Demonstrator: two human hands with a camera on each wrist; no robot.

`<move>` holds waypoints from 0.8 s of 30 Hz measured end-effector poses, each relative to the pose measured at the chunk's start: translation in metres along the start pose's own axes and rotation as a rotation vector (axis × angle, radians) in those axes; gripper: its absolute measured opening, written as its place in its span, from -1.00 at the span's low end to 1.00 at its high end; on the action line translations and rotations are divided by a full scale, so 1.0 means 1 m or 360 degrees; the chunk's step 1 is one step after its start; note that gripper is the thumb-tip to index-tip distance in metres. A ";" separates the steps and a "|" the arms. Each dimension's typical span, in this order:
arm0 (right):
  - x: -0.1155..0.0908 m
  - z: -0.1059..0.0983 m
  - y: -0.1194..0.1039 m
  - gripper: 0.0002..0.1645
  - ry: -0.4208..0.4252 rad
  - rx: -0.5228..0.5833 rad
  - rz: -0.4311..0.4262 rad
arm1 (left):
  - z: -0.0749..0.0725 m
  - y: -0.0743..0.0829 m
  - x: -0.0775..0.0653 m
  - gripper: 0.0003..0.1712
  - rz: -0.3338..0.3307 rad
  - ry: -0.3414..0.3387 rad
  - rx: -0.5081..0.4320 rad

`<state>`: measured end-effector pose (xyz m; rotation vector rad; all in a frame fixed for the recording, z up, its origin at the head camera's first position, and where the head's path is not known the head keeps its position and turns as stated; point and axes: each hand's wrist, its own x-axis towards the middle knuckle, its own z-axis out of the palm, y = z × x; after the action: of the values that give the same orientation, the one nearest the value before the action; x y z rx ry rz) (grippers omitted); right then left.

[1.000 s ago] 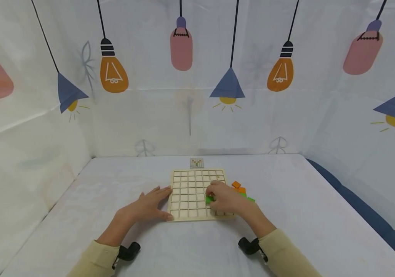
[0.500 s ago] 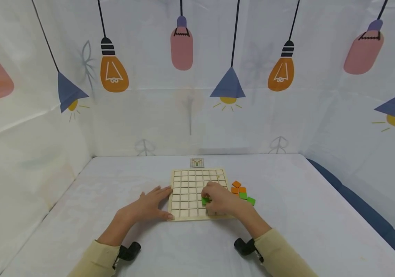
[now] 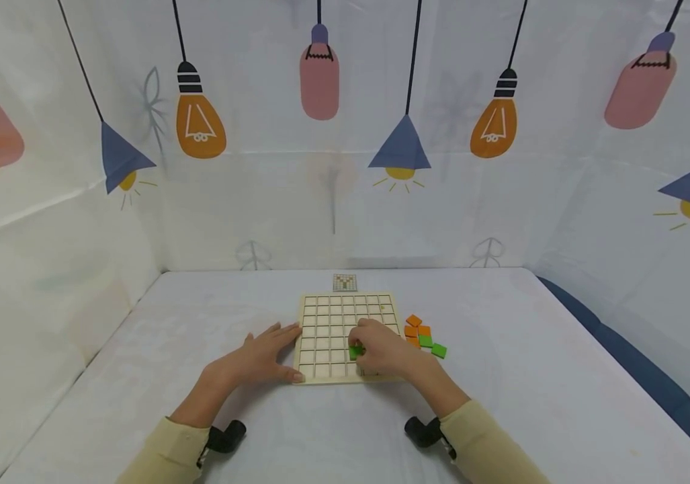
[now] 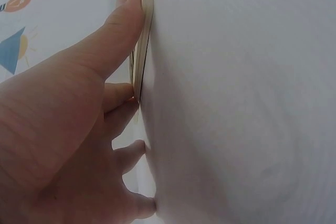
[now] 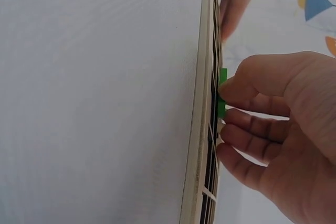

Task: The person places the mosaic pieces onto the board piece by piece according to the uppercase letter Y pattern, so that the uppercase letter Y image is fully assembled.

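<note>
A square wooden grid board (image 3: 319, 341) lies flat on the white-covered table. My left hand (image 3: 258, 356) rests along its left side with fingers spread; the left wrist view shows the thumb (image 4: 123, 17) lying on the board's edge. Over the lower middle cells, my right hand (image 3: 383, 347) pinches a green square tile (image 3: 353, 353) by thumb and fingers. In the right wrist view that green tile (image 5: 222, 111) stands out just above the grid surface, with the other fingers curled close beside it. The right hand hides the board's lower right cells.
Several loose orange tiles (image 3: 414, 320) and green tiles (image 3: 439, 350) lie right of the board. Behind it sits a small card (image 3: 345, 282) printed with a grid pattern. White curtains (image 3: 248, 202) with lamp prints enclose the table at the back and sides.
My right hand has slid left across the board with the green tile, uncovering more of the loose tiles at right. The left hand has stayed at the board's edge.
</note>
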<state>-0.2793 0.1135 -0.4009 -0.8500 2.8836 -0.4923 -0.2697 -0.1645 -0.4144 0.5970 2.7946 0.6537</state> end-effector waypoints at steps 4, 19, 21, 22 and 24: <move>0.001 0.001 0.000 -0.74 0.0000 -0.0002 -0.0014 | 0.000 0.000 0.000 0.18 0.0001 -0.0002 -0.0005; 0.000 -0.001 -0.007 -0.75 -0.0005 -0.0113 -0.0010 | 0.000 -0.003 0.001 0.17 0.0010 0.0007 -0.0005; 0.000 0.000 -0.008 -0.76 -0.0001 -0.0134 -0.0017 | 0.000 -0.002 0.001 0.17 0.0009 0.0003 -0.0008; -0.001 0.000 -0.009 -0.78 0.0002 -0.0144 -0.0022 | 0.000 -0.002 0.001 0.17 0.0008 0.0001 -0.0010; -0.002 0.001 -0.009 -0.79 0.0012 -0.0156 -0.0040 | 0.000 -0.003 0.001 0.17 0.0010 -0.0004 -0.0013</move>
<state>-0.2727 0.1068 -0.3986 -0.9011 2.9284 -0.3593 -0.2715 -0.1662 -0.4159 0.6046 2.7874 0.6650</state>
